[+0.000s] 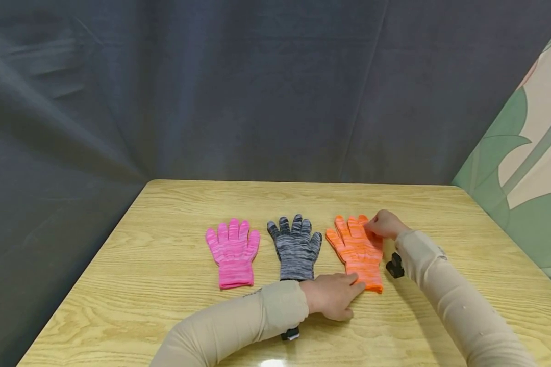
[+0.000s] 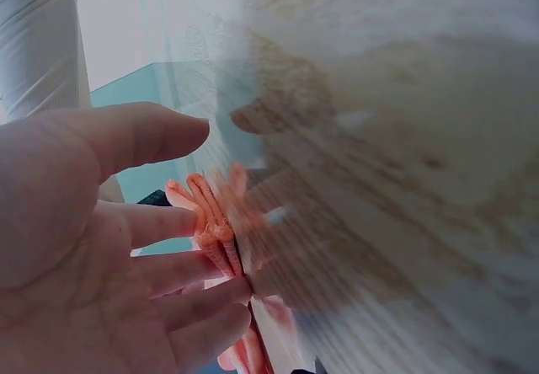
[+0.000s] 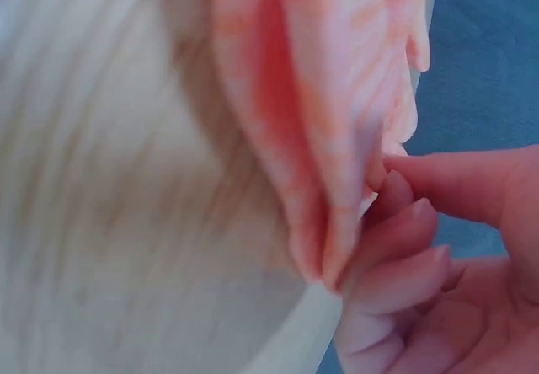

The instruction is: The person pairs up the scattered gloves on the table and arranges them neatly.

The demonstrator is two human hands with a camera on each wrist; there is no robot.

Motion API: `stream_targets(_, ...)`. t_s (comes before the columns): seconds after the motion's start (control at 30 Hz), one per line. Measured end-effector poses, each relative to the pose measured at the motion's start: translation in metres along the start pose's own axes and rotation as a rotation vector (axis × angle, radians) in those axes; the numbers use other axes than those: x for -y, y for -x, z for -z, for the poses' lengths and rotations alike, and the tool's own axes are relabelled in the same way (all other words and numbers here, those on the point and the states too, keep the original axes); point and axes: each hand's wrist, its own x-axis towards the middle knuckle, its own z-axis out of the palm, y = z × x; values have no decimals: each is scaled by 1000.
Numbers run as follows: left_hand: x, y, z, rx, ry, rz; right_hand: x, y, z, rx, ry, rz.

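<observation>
An orange knit glove (image 1: 360, 255) lies flat on the table, fingers toward the far side; two layers show along its edge in the right wrist view. At its upper right, my right hand (image 1: 385, 224) pinches a bit of the knit between thumb and curled fingers (image 3: 396, 256). Across the cuff reaches my left hand (image 1: 334, 296), its outstretched fingertips resting on the orange fabric and its thumb held apart. Under the left forearm's side sits a grey and black knit glove (image 1: 296, 252), its cuff partly hidden by the wrist.
Left of the grey glove lies a pink knit glove (image 1: 234, 250), also fingers away. All rest on a wood-grain table (image 1: 133, 265). A dark curtain (image 1: 266, 92) hangs behind and at left; a leaf-patterned cloth (image 1: 532, 168) borders the right.
</observation>
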Motion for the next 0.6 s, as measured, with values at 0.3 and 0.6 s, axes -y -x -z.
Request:
stream_targets(0.3, -1, -1, 1, 4, 18, 8, 1, -3, -3, -25, 40, -6)
stream_targets(0.6, 1, 2, 1, 4, 8, -20, -4, 11, 20, -43, 85, -9)
